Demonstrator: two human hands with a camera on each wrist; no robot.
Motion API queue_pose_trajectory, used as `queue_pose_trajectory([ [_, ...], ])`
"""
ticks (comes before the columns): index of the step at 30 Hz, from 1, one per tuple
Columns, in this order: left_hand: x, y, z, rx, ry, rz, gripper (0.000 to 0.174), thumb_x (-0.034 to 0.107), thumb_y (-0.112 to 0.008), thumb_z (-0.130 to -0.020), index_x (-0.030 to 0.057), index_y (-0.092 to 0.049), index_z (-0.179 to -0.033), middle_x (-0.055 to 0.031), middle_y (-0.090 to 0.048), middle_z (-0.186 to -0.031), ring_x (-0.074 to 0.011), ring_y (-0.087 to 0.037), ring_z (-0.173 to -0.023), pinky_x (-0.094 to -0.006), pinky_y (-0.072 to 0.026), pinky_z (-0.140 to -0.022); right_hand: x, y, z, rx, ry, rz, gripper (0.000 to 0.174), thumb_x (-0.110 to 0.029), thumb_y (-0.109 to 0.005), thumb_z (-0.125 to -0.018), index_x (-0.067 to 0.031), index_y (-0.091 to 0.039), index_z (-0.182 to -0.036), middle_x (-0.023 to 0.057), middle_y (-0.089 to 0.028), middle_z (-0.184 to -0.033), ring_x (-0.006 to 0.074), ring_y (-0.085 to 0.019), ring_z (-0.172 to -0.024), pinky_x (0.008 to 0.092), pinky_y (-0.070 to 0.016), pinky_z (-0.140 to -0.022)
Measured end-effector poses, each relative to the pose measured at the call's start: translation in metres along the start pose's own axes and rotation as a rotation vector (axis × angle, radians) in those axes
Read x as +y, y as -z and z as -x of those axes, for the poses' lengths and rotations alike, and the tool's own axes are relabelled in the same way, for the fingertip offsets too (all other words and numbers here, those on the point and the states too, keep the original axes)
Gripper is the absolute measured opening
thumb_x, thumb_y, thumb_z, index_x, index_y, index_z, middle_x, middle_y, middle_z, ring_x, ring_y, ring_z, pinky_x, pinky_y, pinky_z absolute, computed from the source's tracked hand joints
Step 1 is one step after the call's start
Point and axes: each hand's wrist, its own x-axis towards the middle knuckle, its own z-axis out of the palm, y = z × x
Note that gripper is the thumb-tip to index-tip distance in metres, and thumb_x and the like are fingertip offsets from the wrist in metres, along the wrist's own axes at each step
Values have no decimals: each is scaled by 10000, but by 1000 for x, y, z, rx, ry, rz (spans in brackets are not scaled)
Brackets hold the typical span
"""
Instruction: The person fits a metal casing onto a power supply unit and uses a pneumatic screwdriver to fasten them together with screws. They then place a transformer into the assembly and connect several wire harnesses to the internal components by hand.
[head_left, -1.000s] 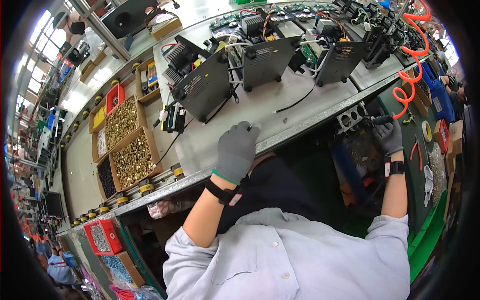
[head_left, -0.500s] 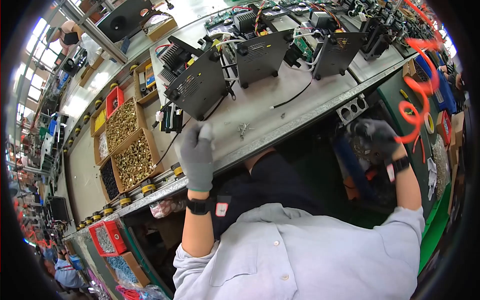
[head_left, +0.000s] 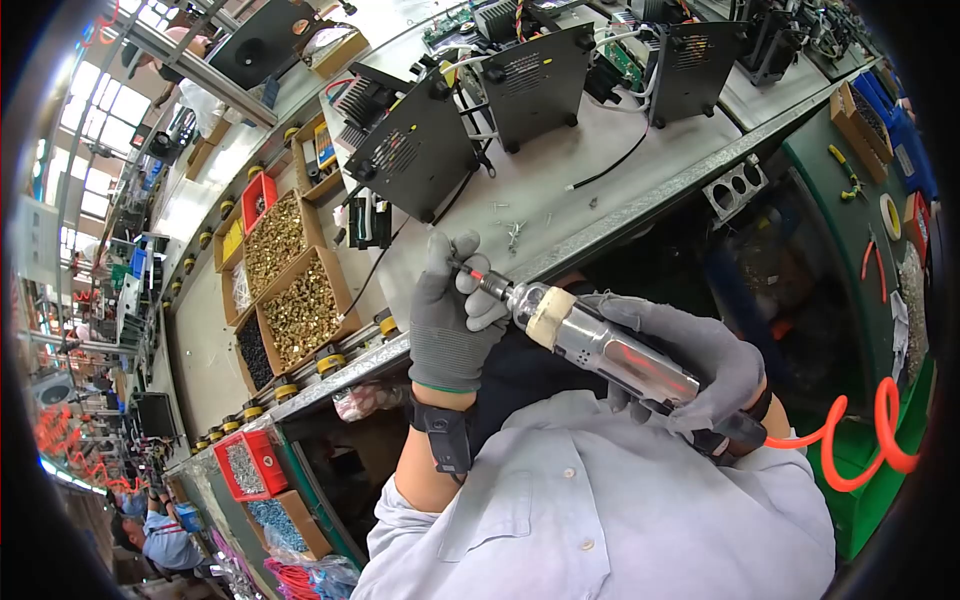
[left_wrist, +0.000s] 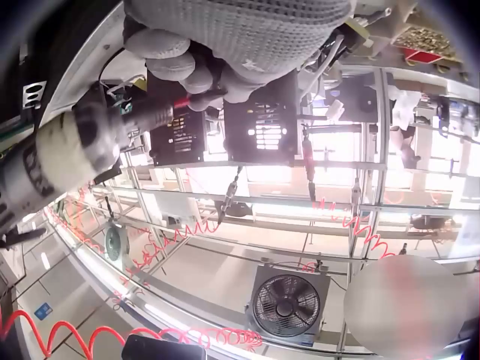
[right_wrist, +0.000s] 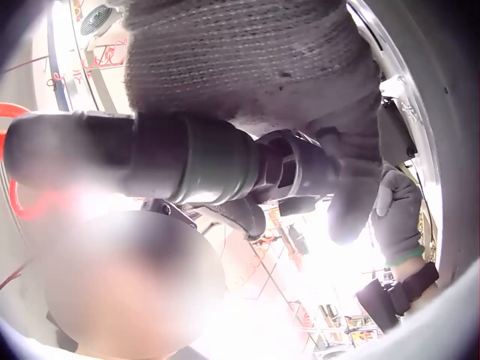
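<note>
My gloved right hand (head_left: 700,350) grips an air screwdriver (head_left: 600,345) with a silver body and a cream tape band, held at a slant in front of the chest. The tool's front end points up and left toward my gloved left hand (head_left: 450,325). There, thumb and fingers pinch the screwdriver bit (left_wrist: 201,100) near its dark tip; whether a screw is between them too I cannot tell. Close by on the bench lies a small pile of screws (head_left: 514,235). Behind it, black vented panels (head_left: 420,150) stand upright with wired electronics attached.
Cardboard boxes of brass-coloured parts (head_left: 300,310) stand on the left, beside the roller edge. An orange coiled hose (head_left: 840,450) trails from the tool at lower right. A metal bracket with holes (head_left: 735,190) sits at the bench edge. Red-handled pliers (head_left: 873,265) lie on the right.
The left hand has left the screws on the bench and now pinches the bit. The right hand has brought the air screwdriver from the right side to the front of the body; the hose has dropped lower.
</note>
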Motion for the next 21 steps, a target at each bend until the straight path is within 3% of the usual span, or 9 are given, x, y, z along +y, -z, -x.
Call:
queue_pose_trajectory([
  [6,-10,0,2,-45,-31,65,305,359,-495,-1011,74,-603,-1028,-13,-592,-723,-121,-512,-599,-220,-416,-475,14,-2,2,45,40,28,950,-22,-704,-709,15,-191,-1509,151,-455,-1389,180,-553,-1133,309,-506,-876],
  [10,-12,-1,2,35,-92,-6,306,344,-511,-1007,52,-600,-1041,-13,-593,-730,-129,-526,-596,-220,-422,-486,18,2,-4,34,80,-18,913,-21,-694,-728,-5,-215,-1506,138,-450,-1404,176,-538,-1158,307,-492,-899],
  [12,-10,-6,4,208,-165,-282,310,316,-534,-998,16,-593,-1047,-16,-587,-723,-137,-545,-597,-220,-422,-492,15,0,-14,74,-3,292,935,-65,-715,-701,-13,-232,-1500,121,-492,-1321,156,-539,-1102,297,-476,-887],
  [13,-11,-8,6,207,-157,-292,310,316,-534,-998,16,-593,-1047,-16,-587,-723,-137,-545,-597,-220,-422,-492,15,3,-21,79,6,284,935,-65,-715,-701,-13,-232,-1500,121,-492,-1321,156,-539,-1102,297,-476,-887],
  [15,-15,-11,7,308,-162,-422,317,293,-555,-985,-16,-586,-1052,-26,-578,-712,-139,-549,-588,-226,-424,-492,15,10,-34,21,-206,-35,956,-113,-711,-661,7,-250,-1489,93,-518,-1196,135,-540,-1002,285,-462,-856],
  [16,-15,-12,4,361,-186,-402,257,260,-554,-985,11,-607,-1022,-18,-578,-696,-130,-543,-562,-250,-425,-456,10,7,-37,74,-192,-4,946,-137,-687,-632,4,-286,-1477,65,-528,-1065,124,-534,-903,268,-461,-796],
  [19,-12,-20,-2,348,-333,-470,277,275,-557,-982,7,-614,-1023,-21,-581,-709,-139,-545,-558,-252,-436,-471,4,7,-48,69,-154,107,907,-122,-675,-630,-18,-329,-1463,54,-554,-1007,121,-545,-867,266,-471,-766],
  [21,-2,-32,-1,339,-295,-457,291,299,-577,-970,17,-618,-1029,-8,-577,-728,-129,-530,-558,-245,-430,-486,7,12,-57,88,-106,183,895,-116,-680,-634,-33,-339,-1457,40,-561,-943,116,-548,-826,269,-478,-734],
])
